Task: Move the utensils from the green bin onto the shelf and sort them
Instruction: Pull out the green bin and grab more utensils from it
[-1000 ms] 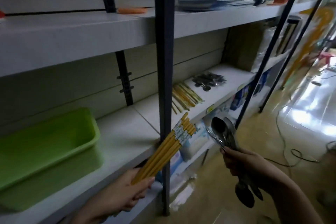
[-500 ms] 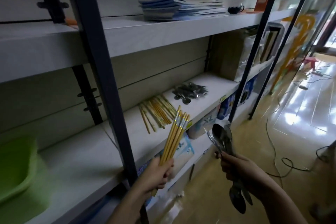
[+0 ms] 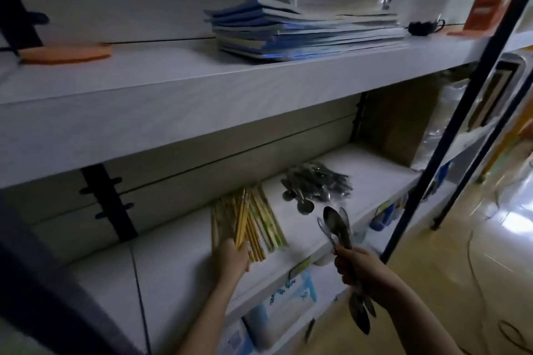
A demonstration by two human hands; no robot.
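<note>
Because like joins like, the left hand (image 3: 232, 258) grips chopsticks (image 3: 241, 217) at the chopstick pile (image 3: 269, 225); the right hand (image 3: 362, 268) clutches spoons (image 3: 336, 225).

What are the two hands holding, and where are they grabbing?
The left hand grips yellow chopsticks by their near ends. The right hand grips metal spoons around their middles, bowls sticking out above and below.

Dim, underexposed view; daylight enters from the right and glares off the glossy floor (image 3: 496, 242). Shelf interiors lie in shadow. Motion blur smears edges, and wide-angle distortion bends the posts.
</note>
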